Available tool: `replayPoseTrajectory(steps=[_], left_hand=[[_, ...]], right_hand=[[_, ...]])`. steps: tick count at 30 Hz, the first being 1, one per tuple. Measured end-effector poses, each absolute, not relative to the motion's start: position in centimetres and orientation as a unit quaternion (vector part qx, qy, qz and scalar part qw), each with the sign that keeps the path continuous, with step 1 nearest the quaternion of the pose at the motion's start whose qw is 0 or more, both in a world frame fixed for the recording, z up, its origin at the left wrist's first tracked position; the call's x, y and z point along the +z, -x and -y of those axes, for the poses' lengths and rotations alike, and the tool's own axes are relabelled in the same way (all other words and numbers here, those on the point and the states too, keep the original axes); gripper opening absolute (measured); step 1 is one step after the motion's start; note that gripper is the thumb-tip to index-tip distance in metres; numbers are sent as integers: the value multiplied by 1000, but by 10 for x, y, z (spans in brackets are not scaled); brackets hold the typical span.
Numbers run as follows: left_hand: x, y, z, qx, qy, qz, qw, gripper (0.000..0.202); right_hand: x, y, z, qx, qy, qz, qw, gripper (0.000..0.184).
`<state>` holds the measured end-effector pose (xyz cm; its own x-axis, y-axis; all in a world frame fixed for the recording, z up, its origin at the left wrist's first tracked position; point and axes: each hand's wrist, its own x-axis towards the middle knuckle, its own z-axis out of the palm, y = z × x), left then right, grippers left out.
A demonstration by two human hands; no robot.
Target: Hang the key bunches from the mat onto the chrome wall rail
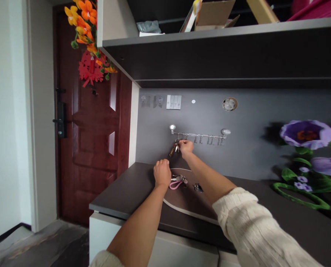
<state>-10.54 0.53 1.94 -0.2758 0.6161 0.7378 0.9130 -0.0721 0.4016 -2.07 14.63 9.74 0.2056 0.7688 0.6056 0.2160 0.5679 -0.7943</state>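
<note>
My right hand (186, 147) is raised to the left end of a chrome hook rail (199, 135) on the grey wall, fingers pinched on a bunch of keys (174, 148) that hangs at the first hook. My left hand (162, 172) is lower, fingers curled down over the oval brown tray (182, 204) on the dark counter. Its fingertips are at a pink key loop with keys (177, 181) lying in the tray; whether it grips it is hidden. A small dark key item (198, 187) lies in the tray beside my right forearm.
A dark red door (93, 122) with a black lock stands at the left, orange flowers and a red ornament hanging at its top. A dark shelf with boxes runs overhead. Purple artificial flowers (307, 155) stand at the counter's right. Wall switches (173, 102) sit above the rail.
</note>
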Motion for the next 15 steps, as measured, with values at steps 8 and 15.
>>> replayPoseTrajectory(steps=[8, 15], left_hand=[[20, 105, -6, -443, 577, 665, 170, 31], [20, 107, -6, -444, 571, 668, 175, 31]], right_hand=[[100, 28, -149, 209, 459, 527, 684, 20], [91, 23, -145, 198, 480, 533, 668, 17]])
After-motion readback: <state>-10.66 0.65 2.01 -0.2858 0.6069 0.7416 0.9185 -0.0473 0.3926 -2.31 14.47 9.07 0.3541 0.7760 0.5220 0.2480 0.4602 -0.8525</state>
